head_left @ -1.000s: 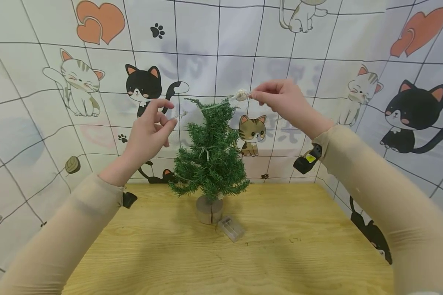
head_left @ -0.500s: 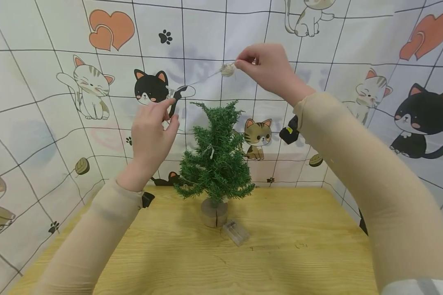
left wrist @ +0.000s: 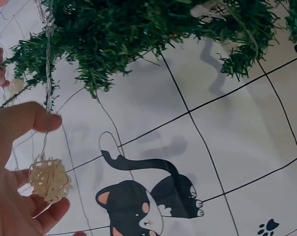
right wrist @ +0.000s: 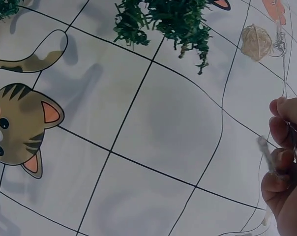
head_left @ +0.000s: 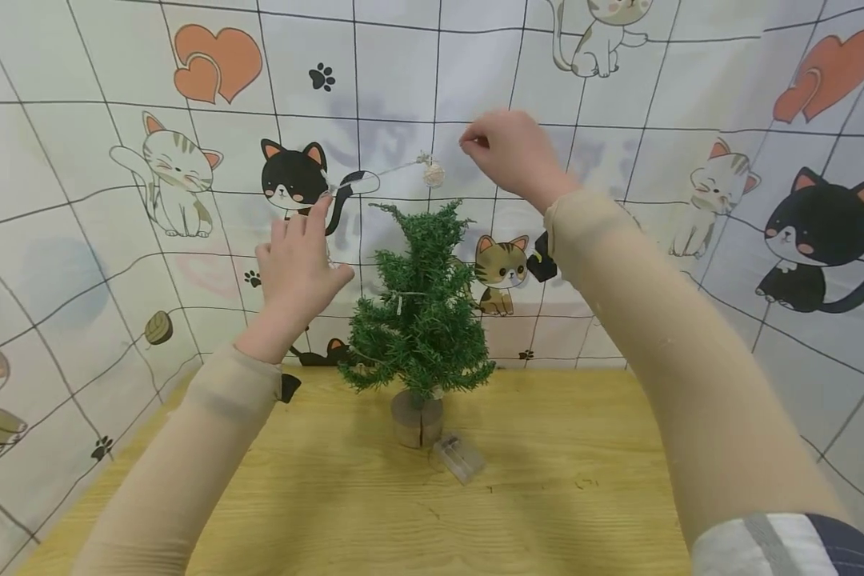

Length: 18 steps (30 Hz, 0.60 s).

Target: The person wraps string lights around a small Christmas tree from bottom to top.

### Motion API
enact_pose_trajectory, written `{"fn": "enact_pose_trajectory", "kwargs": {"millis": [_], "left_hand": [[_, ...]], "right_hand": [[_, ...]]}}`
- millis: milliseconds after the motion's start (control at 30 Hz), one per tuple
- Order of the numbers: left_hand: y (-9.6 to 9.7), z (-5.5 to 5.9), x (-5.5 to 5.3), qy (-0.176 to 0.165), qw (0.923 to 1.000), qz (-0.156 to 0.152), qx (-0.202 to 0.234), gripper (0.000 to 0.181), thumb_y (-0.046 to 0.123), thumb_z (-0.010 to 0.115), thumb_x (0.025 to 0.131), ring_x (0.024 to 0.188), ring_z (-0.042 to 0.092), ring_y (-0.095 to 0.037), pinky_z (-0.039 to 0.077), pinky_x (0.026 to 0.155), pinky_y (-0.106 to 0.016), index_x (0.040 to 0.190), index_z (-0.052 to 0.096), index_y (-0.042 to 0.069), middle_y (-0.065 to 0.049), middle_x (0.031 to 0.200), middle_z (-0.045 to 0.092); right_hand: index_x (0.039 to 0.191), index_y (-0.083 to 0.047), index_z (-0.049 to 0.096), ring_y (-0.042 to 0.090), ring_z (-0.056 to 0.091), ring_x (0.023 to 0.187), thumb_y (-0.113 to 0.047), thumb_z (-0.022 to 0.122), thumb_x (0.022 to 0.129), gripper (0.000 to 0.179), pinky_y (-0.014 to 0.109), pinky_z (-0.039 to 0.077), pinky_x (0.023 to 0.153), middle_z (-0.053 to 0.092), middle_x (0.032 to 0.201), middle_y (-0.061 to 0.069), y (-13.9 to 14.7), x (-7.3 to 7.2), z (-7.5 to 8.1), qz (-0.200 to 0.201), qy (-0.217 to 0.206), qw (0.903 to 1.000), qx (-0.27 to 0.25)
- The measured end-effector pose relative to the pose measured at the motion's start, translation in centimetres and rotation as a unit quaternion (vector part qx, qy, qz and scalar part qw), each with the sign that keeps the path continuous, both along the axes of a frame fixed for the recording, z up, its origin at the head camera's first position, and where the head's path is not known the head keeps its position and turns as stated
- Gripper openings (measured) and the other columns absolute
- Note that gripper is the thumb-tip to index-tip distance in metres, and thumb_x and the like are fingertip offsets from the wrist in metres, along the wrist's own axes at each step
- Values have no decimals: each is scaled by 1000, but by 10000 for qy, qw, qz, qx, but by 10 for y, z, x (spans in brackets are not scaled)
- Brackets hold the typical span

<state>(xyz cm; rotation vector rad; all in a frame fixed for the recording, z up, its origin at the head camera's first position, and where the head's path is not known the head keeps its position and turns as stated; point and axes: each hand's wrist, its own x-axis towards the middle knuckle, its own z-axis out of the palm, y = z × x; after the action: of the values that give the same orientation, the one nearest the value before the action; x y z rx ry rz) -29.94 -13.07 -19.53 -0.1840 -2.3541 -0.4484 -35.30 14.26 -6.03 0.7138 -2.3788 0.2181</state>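
A small green artificial tree (head_left: 425,320) stands on a round wooden base (head_left: 416,420). Above its top hangs a pale woven ball (head_left: 434,174) on a thin clear wire (head_left: 392,170). My right hand (head_left: 511,156) is up to the right of that ball; in the right wrist view its fingertips pinch the wire strand (right wrist: 285,78). On the left, my left hand (head_left: 298,260) has its fingers raised and thumb spread, the wire passing at the index fingertip. The left wrist view shows another woven ball (left wrist: 50,181) hanging against its fingers.
A clear battery box (head_left: 459,458) lies on the wooden table (head_left: 331,496) beside the tree base. A small white piece (head_left: 399,302) hangs at the front of the tree. Cat-print cloth (head_left: 396,72) walls the back and sides.
My right hand has risen and shifted left, lifting the ball and wire off the treetop; it has since dipped slightly. My left fingers have straightened and spread.
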Motion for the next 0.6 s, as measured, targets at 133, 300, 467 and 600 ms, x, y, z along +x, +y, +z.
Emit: {"fn": "enact_pose_trajectory", "kwargs": {"millis": [133,300,467,600], "left_hand": [[-2,-5,-12,-555,9983,-193,-13,106,35,77,75,117,36,-39,32,80,-56,157,10,31,-16,125,46],[-4,-9,-25,-743,9968,-299,-66,111,40,80,70,120,35,-39,33,81,-56,156,10,34,-14,123,46],[-8,-10,-35,-1065,9932,-466,-70,113,40,78,68,124,33,-40,33,83,-59,156,8,34,-14,128,44],[-12,-11,-40,-1363,9884,-673,6,113,38,77,68,125,33,-40,33,84,-64,156,7,34,-13,128,45]], "right_hand": [[119,-7,70,23,61,104,-21,48,102,31,39,43,97,67,117,8,4,-14,-10,-273,-346,9988,-196],[121,-7,69,24,60,109,-22,48,102,32,40,45,94,65,122,8,4,-26,-17,-414,-713,9957,-428],[122,-7,68,25,59,111,-23,49,102,32,42,46,94,64,125,9,1,-34,-20,-564,-987,9928,-387],[121,-7,69,25,60,106,-24,50,101,32,41,47,87,64,125,10,1,-42,-27,-541,-1331,9889,-385]]}}
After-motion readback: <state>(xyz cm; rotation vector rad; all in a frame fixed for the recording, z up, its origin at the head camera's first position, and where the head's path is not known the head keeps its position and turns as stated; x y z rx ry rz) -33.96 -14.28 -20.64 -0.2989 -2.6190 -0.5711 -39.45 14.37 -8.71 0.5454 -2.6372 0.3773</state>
